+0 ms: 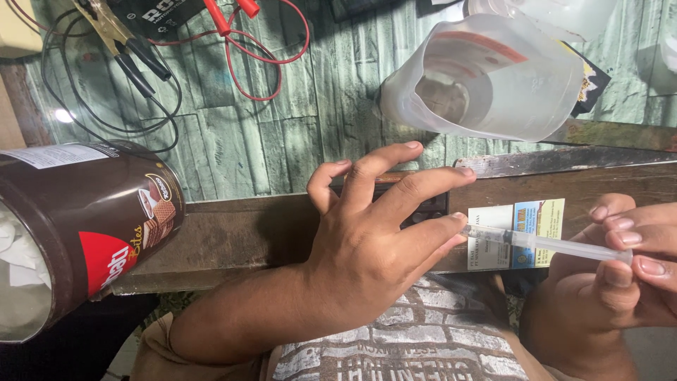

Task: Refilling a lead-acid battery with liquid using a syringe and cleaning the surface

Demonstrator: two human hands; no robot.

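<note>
My right hand (606,271) is closed around a clear plastic syringe (546,244) that lies level and points left. The syringe's tip meets the side of my left hand's (367,240) little finger. My left hand rests with fingers spread over a small dark flat object (427,209) on the wooden table edge (233,233); most of that object is hidden under the fingers. A white and blue printed label (518,226) is stuck on the wood under the syringe.
A brown tin (92,219) with white wads inside lies on its side at the left. A cut-open translucent plastic jug (486,77) sits at the back right. Red and black clip leads (233,49) sprawl over the green tabletop. My lap is below.
</note>
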